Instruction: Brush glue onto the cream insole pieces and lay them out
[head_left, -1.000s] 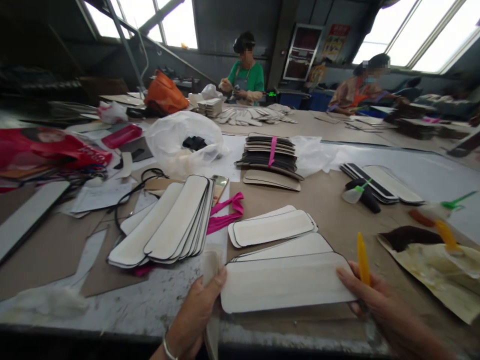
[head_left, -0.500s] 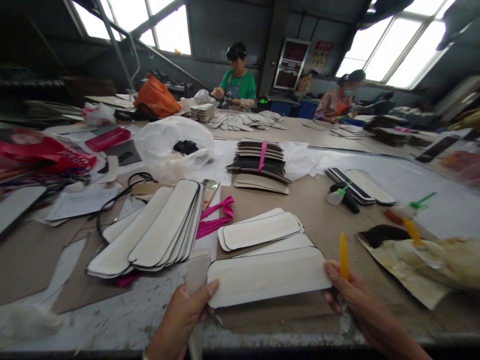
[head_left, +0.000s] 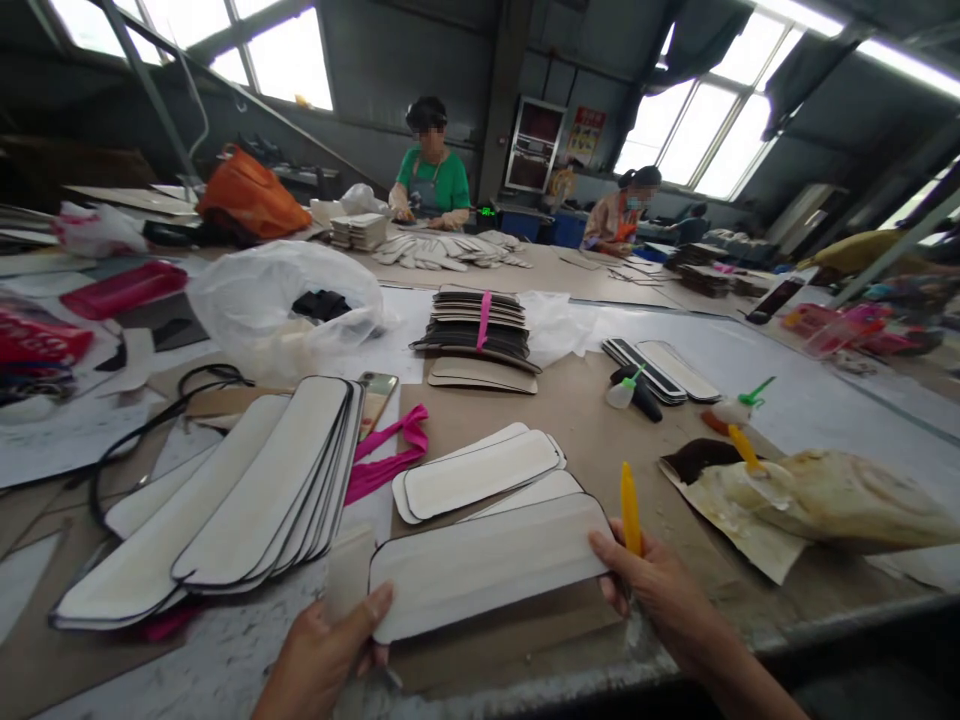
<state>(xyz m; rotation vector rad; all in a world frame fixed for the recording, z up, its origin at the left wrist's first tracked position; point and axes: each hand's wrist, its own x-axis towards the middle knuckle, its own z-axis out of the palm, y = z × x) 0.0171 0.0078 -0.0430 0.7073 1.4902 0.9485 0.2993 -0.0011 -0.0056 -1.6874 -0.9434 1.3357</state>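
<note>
I hold a long white oval panel with a dark edge (head_left: 487, 565) flat over the near table edge. My left hand (head_left: 330, 650) grips its left end with the thumb on top, and a pale strip (head_left: 346, 575) sticks up from the same hand. My right hand (head_left: 652, 590) holds the panel's right end and also a yellow stick tool (head_left: 630, 508) that points upward. Just beyond lie a few more white panels (head_left: 480, 472). A fanned row of the same panels (head_left: 225, 505) lies to the left.
A pink ribbon (head_left: 386, 455) and a phone (head_left: 375, 392) lie beside the fan. Farther back are a tied stack of dark panels (head_left: 476, 325), a white plastic bag (head_left: 277, 300), small glue bottles (head_left: 626, 390) and glue-stained paper (head_left: 810, 495). Two people work at the far end.
The view has swung to the right and up, so everything has slid left in the picture. Both hands keep the same hold on the panel.
</note>
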